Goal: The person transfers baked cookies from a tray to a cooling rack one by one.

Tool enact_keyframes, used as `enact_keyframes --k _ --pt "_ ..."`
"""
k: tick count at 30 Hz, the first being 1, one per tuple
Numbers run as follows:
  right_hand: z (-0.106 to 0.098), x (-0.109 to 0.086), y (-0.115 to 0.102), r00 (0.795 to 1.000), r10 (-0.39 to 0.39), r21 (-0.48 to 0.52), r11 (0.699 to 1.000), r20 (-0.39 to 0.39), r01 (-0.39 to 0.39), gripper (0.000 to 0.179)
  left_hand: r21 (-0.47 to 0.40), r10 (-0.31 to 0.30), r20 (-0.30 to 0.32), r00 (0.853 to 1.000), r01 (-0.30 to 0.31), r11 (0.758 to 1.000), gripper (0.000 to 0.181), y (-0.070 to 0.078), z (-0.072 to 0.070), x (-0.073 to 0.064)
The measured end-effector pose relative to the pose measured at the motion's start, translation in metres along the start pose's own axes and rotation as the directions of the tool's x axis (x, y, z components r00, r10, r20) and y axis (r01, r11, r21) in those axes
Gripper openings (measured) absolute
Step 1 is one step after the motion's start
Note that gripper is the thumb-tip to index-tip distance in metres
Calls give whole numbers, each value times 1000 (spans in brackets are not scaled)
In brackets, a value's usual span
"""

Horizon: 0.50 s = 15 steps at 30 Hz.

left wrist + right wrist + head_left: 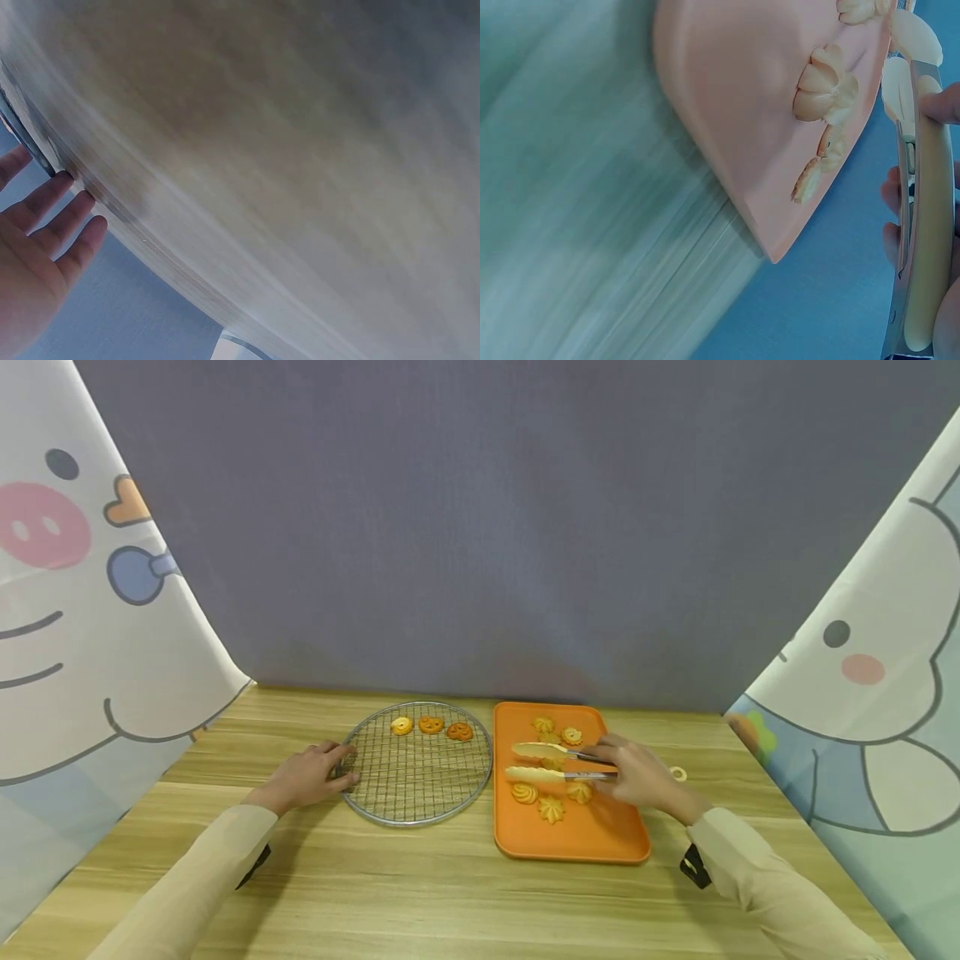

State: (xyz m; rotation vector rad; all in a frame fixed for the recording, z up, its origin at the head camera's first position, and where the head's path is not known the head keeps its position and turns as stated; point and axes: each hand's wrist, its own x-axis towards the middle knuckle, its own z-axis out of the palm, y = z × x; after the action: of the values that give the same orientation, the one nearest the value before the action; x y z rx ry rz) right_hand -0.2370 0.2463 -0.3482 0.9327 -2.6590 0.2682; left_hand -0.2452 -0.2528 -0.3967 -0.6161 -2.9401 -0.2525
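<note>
Here's the right hand (637, 777), fingers curled firmly round the metal tongs (558, 775), whose pale tips stand apart over the orange tray (570, 845)! Below and around them sit the piped cookies (551, 810), all on that tray. Over to the left hand (311, 774): fingers loosely extended, spread at the near-left rim of the round wire rack (416, 781). Three small cookies (431, 725) line its far side, and rack and tray lie side by side on the wooden counter (420, 893).
</note>
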Motion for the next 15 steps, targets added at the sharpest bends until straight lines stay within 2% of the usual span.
enact_keyframes --k 6,15 --pt "-6 -11 -1 999 31 24 999 28 -32 41 -1 -1 -2 1000 1 1000 54 0 0 0" --pt "-11 -22 -2 1000 -3 39 999 3 3 41 -7 -8 4 1000 8 1000 54 3 -4 -1"
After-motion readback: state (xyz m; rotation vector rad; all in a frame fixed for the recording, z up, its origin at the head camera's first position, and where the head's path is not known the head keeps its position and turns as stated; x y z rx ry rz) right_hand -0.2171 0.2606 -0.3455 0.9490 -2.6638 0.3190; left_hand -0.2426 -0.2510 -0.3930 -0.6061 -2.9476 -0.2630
